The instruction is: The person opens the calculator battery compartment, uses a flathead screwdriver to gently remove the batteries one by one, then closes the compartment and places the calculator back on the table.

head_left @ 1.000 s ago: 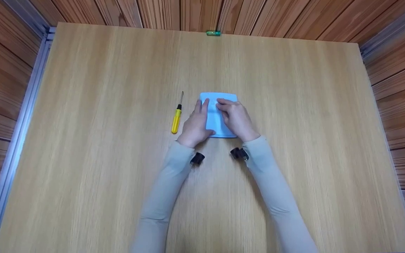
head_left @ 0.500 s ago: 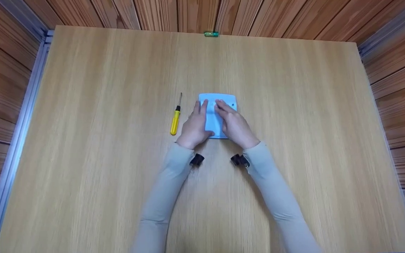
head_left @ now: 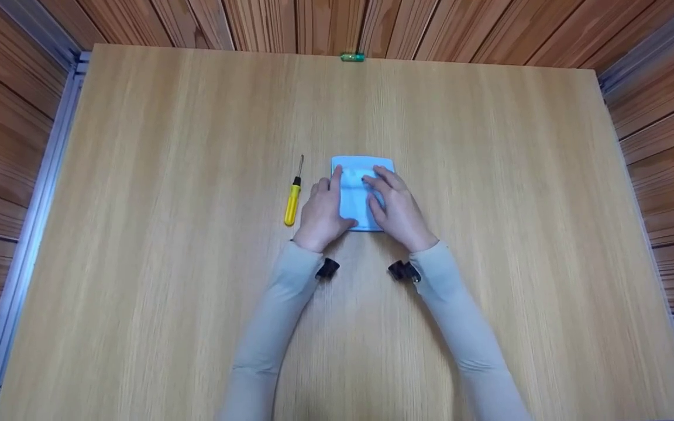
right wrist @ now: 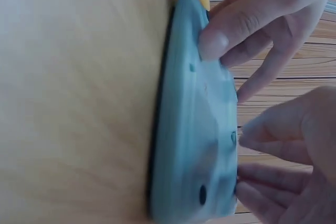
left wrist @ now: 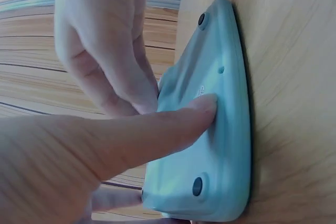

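Observation:
A flat light blue plastic device [head_left: 353, 204] lies on the table with its footed underside up; it looks like the back of a calculator. Round black rubber feet [left wrist: 197, 186] show in the left wrist view. My left hand [head_left: 320, 213] rests along its left side, thumb straight and pressing near the near edge, index finger reaching toward the far left corner. Spread over the right half is my right hand [head_left: 402, 216], its fingertips touching the far part near a small dark spot [head_left: 363, 179]. Nothing shows between its fingers. The device's face is hidden beneath it.
A yellow-handled screwdriver [head_left: 292, 203] lies just left of the left hand, tip pointing away. At the table's far edge sits a small green cylinder [head_left: 352, 57]. Wood-panelled walls [head_left: 267, 23] border the wooden table [head_left: 167, 245].
My right hand has gone from bunched fingertips near the device's far middle to spread fingers, shifting slightly right. The left hand's outer fingers have drawn back a little. The device stays put.

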Tool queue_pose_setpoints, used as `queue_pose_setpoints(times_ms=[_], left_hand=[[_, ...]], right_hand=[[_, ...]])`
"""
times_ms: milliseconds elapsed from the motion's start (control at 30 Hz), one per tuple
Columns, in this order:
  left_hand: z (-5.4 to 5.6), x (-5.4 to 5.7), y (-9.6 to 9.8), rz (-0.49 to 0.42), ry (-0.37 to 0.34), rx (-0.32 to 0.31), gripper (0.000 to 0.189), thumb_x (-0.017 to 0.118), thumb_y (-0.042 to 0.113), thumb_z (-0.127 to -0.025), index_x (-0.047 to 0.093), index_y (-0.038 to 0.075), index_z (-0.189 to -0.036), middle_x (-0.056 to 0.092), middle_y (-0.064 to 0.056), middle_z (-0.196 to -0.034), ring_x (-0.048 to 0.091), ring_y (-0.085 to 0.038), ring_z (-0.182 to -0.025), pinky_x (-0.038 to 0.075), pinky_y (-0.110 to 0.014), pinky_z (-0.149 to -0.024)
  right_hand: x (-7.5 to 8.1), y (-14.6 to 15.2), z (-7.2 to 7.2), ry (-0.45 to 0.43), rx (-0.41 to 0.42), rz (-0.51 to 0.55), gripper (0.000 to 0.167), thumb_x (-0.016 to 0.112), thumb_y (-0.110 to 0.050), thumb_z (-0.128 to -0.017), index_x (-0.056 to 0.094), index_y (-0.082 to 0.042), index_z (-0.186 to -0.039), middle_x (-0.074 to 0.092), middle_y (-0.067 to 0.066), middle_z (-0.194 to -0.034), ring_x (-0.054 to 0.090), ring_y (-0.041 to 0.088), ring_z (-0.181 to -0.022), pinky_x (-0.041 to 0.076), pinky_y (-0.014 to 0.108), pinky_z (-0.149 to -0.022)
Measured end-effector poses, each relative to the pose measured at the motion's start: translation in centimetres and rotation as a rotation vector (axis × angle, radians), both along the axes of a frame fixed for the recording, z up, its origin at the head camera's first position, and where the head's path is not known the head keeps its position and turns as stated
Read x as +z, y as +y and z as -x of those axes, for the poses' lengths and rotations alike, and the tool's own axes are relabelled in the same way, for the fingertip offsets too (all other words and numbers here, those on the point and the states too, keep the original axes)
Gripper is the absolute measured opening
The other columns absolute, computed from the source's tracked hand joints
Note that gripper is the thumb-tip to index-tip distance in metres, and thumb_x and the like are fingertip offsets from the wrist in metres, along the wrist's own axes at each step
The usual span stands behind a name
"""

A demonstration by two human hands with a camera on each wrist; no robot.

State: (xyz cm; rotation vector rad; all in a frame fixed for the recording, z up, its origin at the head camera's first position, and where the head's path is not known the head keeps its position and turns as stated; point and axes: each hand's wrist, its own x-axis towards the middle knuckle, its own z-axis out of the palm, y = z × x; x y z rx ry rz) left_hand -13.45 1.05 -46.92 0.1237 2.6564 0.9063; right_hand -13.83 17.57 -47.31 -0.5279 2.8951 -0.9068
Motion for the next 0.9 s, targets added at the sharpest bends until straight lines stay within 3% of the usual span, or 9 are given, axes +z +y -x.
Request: queue_pose_setpoints(times_ms=[133,300,567,733,900], left_hand=[[0.0,0.1,-0.3,-0.038,-0.019,0.042,0.105,0.08,0.023,-0.078,0.011,0.007,-0.154,0.043,-0.02,-0.138,0.045,-0.03,-0.122,0.048,-0.04,-0.095],[0.2,0.2,-0.6,-0.114,-0.068,0.095,0.093,0.068,0.025,-0.089,0.004,0.003,-0.153,0.034,-0.023,-0.148,0.038,-0.032,-0.134,0.036,-0.041,-0.109],[0.9,0.2,-0.5,-0.139,-0.151,0.136,0.066,0.049,0.022,-0.1,0.015,-0.002,-0.151,0.03,-0.023,-0.15,0.033,-0.031,-0.139,0.027,-0.038,-0.115],[1.0,0.3,-0.6,-0.174,-0.178,0.168,0.055,0.042,0.021,-0.102,0.024,-0.003,-0.148,0.037,-0.021,-0.141,0.042,-0.028,-0.129,0.034,-0.037,-0.112],[0.8,0.7,-0.7,-0.237,-0.138,0.175,0.045,0.034,0.016,-0.103,0.034,-0.006,-0.142,0.044,-0.02,-0.128,0.048,-0.026,-0.108,0.043,-0.036,-0.098]], right_hand=[[0.1,0.2,-0.5,0.004,-0.07,0.003,0.04,0.053,-0.015,-0.097,0.053,0.001,-0.134,0.037,0.021,-0.148,0.032,0.035,-0.14,0.028,0.044,-0.114],[0.2,0.2,-0.8,0.002,-0.131,-0.015,0.04,0.055,-0.014,-0.096,0.054,0.004,-0.132,0.038,0.023,-0.147,0.035,0.034,-0.138,0.03,0.043,-0.113],[0.3,0.0,-0.9,-0.014,-0.143,-0.013,0.043,0.056,-0.015,-0.096,0.052,0.003,-0.134,0.04,0.024,-0.146,0.038,0.034,-0.137,0.032,0.043,-0.112],[0.2,-0.1,-0.9,-0.013,-0.135,-0.019,0.045,0.056,-0.018,-0.096,0.05,0.001,-0.136,0.039,0.025,-0.146,0.036,0.036,-0.137,0.031,0.044,-0.113],[0.4,-0.3,-0.9,-0.006,-0.141,-0.006,0.048,0.057,-0.024,-0.096,0.05,0.001,-0.137,0.039,0.028,-0.145,0.036,0.039,-0.137,0.03,0.046,-0.113]])
